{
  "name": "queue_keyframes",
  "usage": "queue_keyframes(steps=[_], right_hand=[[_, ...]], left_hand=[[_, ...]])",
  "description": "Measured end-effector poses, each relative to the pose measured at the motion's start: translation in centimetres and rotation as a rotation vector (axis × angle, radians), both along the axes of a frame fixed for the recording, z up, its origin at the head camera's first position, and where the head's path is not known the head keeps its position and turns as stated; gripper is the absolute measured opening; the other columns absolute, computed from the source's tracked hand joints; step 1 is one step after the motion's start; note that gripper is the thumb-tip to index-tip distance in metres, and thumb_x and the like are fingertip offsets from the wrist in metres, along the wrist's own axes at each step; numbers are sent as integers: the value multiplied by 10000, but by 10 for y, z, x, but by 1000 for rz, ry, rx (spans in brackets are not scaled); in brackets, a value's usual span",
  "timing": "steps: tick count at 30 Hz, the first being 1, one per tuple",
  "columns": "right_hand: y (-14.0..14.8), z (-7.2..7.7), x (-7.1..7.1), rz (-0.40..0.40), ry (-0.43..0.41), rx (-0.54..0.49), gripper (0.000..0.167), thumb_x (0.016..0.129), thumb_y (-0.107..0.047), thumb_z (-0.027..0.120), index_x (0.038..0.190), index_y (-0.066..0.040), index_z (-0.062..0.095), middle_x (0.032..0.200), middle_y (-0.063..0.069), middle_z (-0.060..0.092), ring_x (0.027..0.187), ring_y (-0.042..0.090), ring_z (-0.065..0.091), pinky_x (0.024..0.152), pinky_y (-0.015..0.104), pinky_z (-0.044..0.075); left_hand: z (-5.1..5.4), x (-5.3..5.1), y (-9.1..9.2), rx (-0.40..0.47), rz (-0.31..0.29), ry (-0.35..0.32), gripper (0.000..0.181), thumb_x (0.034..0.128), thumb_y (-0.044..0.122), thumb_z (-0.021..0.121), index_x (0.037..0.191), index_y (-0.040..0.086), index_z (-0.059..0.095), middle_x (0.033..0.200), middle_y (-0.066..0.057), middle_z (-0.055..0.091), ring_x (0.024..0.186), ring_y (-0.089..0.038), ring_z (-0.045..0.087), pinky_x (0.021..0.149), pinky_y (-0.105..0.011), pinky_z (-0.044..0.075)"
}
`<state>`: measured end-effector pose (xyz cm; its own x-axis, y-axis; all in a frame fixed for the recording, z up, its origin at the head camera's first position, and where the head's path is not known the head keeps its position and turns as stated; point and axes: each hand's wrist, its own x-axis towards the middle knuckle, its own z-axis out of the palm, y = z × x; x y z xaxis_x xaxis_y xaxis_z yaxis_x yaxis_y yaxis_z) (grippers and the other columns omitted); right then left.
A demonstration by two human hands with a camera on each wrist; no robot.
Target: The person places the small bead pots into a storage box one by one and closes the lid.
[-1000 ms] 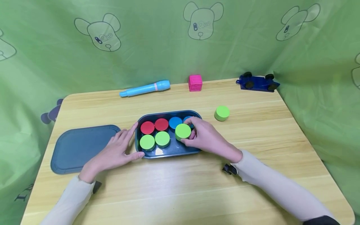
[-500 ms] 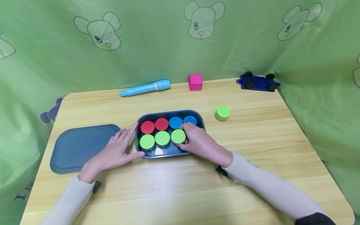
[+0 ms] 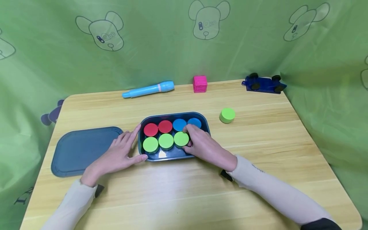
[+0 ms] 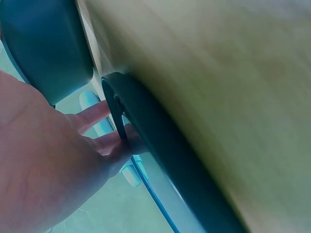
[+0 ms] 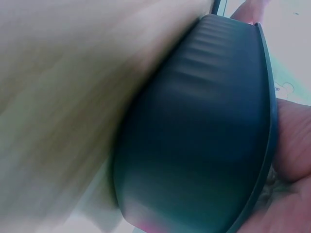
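A dark blue box [image 3: 172,156] holds two red discs [image 3: 158,128], two blue discs [image 3: 179,125] and a front row of three green discs [image 3: 166,141]. My right hand [image 3: 205,144] reaches over the box's right side, thumb and fingers round the rightmost green disc [image 3: 181,139]. Against the left end rests my left hand [image 3: 118,154], its fingers and thumb spread along the rim. The right wrist view has the box's outer wall [image 5: 194,131] with the right hand [image 5: 286,179] over its rim. In the left wrist view the left palm [image 4: 48,160] shows.
A flat dark blue lid [image 3: 83,151] lies left of the box, partly behind the left hand. One green disc [image 3: 227,115] stands on the table to the right. Along the back edge are a light blue toy microphone [image 3: 148,90], a pink cube [image 3: 200,84] and a blue wheeled toy [image 3: 264,84].
My right hand has moved left and lowered the green disc into the front row, beside the other two green ones. The left hand has stayed at the box's left end.
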<state>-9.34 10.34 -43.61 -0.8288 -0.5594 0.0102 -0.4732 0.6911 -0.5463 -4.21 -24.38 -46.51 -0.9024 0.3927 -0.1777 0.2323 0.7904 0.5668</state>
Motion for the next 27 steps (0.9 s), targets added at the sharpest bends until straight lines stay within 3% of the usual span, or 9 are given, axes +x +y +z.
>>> queue_keyframes(steps=[9, 16, 27], right_hand=[[4, 3, 1, 9, -59, -39, 515, 880, 3, 904, 1298, 22, 603, 1099, 91, 624, 854, 166, 651, 740, 223, 584], [8, 8, 3, -22, -101, -78, 517, 898, -44, 908, 1310, -2, 598, 1132, 96, 641, 877, 154, 676, 782, 249, 610], [30, 9, 1, -24, -39, -240, 408, 936, -46, 865, 1279, -5, 648, 1120, 126, 701, 878, 122, 698, 785, 264, 619]], left_hand=[[-2, -1, 0, -9, 0, 8, 1105, 1001, 711, 649, 1758, 375, -82, 1740, -293, 224, 1585, -545, 165, 1217, -775, 141], [-2, -1, 0, -14, -4, 17, 1106, 1002, 707, 650, 1759, 369, -82, 1731, -293, 241, 1581, -541, 178, 1215, -771, 156], [0, 0, 0, -27, 7, 13, 1101, 996, 726, 643, 1758, 383, -73, 1742, -289, 232, 1585, -545, 180, 1227, -767, 140]])
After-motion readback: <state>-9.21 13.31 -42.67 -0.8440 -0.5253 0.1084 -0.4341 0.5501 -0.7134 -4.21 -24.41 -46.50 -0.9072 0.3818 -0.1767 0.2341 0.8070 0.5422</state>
